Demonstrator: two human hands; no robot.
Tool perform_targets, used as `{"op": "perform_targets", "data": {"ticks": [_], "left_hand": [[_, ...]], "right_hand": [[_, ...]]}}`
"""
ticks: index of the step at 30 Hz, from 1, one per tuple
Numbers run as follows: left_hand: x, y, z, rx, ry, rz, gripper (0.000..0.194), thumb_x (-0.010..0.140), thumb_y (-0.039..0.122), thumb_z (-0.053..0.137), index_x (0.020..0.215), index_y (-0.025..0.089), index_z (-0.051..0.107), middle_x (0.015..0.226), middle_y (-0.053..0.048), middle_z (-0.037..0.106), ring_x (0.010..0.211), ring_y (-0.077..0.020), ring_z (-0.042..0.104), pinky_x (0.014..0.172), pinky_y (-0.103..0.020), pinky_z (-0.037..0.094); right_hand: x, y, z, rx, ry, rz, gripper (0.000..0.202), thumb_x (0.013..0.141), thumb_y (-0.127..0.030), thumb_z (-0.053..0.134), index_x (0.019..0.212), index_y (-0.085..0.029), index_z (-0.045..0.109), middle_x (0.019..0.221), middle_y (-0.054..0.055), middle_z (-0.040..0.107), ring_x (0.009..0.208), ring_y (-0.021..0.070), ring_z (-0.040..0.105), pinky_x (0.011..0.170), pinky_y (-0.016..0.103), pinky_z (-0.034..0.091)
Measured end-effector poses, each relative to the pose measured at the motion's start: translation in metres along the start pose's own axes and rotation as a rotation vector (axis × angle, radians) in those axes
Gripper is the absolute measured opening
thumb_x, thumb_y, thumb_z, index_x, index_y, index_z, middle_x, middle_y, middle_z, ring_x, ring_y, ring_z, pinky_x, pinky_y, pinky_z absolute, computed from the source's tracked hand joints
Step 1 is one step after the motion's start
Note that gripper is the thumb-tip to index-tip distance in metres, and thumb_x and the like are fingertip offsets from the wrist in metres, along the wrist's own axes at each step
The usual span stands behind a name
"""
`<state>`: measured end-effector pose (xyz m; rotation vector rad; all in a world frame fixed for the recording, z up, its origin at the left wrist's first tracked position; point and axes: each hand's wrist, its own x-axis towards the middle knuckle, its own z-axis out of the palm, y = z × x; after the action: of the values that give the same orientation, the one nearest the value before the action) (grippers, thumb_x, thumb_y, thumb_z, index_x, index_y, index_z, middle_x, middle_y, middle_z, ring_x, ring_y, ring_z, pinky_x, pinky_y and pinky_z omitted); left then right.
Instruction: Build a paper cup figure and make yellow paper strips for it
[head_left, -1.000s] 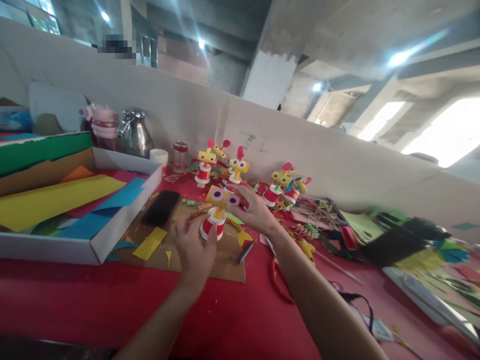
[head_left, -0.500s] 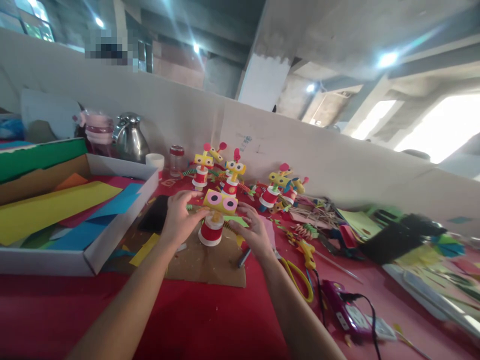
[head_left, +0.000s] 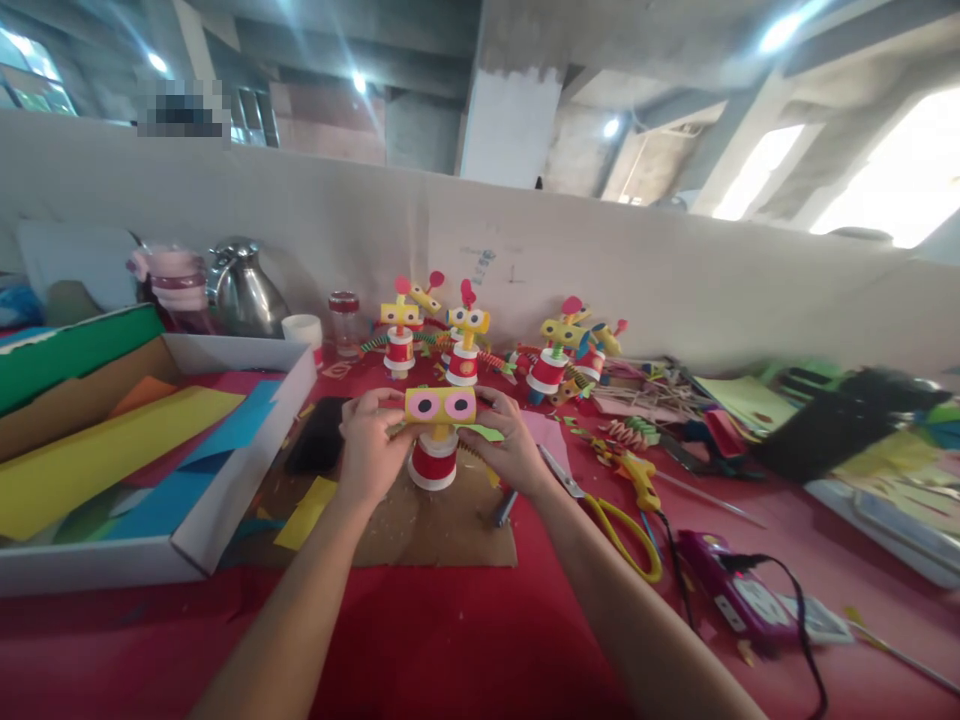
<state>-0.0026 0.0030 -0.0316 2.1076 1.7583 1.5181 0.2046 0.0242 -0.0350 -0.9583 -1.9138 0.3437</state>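
Observation:
In front of me a paper-cup figure (head_left: 433, 466) stands upright on a brown cardboard sheet (head_left: 442, 535). Its red and white cup carries a yellow tube head (head_left: 441, 413) with two pink-rimmed eyes facing me. My left hand (head_left: 377, 440) has its thumb and fingers closed on the left end of the head. At the right end my right hand (head_left: 506, 440) grips it the same way. The fingertips behind the tube are partly hidden. A pen-like stick (head_left: 505, 508) lies beside my right wrist, and a yellow paper scrap (head_left: 306, 512) beside my left forearm.
Several similar figures (head_left: 400, 345) stand behind, near the white partition. At left is a box (head_left: 244, 480) of coloured paper. Scissors (head_left: 626, 540), a yellow glue gun (head_left: 639, 480) and a purple power strip (head_left: 739, 590) with a cord lie to the right.
The tilted head now sits level, with both hands closed in on its ends. My view has turned slightly, and the surroundings appear straighter.

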Motion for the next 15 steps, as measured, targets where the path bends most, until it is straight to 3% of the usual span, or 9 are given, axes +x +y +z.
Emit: {"op": "perform_targets", "data": {"ticks": [9, 15], "left_hand": [[0.0000, -0.0037, -0.0060, 0.071, 0.013, 0.048, 0.003, 0.074, 0.024, 0.077, 0.073, 0.027, 0.077, 0.113, -0.004, 0.065, 0.106, -0.0299, 0.050, 0.093, -0.049, 0.040], [-0.0010, -0.0028, -0.0070, 0.099, 0.022, 0.071, 0.007, 0.077, 0.028, 0.074, 0.070, 0.028, 0.077, 0.115, -0.004, 0.065, 0.109, -0.0309, 0.048, 0.094, -0.052, 0.040]], "right_hand": [[-0.0004, -0.0065, -0.0006, 0.114, -0.055, 0.015, 0.018, 0.084, -0.039, 0.069, 0.099, -0.031, 0.074, 0.134, 0.005, 0.055, 0.125, 0.0277, 0.049, 0.108, 0.049, 0.036], [0.0009, -0.0046, 0.0025, 0.013, -0.009, -0.025, 0.011, 0.085, -0.037, 0.067, 0.087, -0.030, 0.075, 0.129, 0.005, 0.057, 0.120, 0.0288, 0.050, 0.103, 0.051, 0.039]]}}
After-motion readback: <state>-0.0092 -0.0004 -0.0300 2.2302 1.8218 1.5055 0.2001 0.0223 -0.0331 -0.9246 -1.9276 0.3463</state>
